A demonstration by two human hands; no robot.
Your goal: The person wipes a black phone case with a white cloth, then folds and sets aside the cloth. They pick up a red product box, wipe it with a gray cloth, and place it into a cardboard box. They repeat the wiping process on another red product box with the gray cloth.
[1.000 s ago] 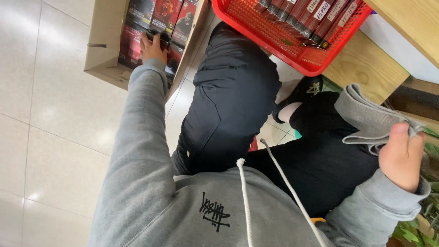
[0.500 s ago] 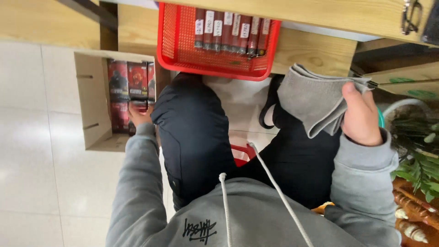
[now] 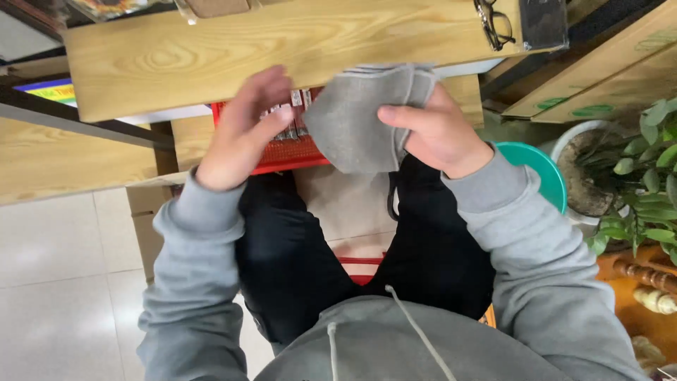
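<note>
The cloth I pinch in my right hand is grey, matt, soft woven fabric. My sleeves are grey knit fleece, dull and slightly fuzzy. The shelf board above is pale wood with clear grain, smooth. The basket is glossy red plastic mesh. Floor tiles shine, smooth and whitish.

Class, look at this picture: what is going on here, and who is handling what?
A seated person in a grey hoodie holds a folded grey cloth up in front of them. The right hand has the grip on it, thumb pinching the cloth's right edge. The left hand is raised beside the cloth with fingers spread, close to its left edge; whether it touches is unclear. Behind the hands sits a red basket under a wooden shelf, with a pair of glasses lying on top.
</note>
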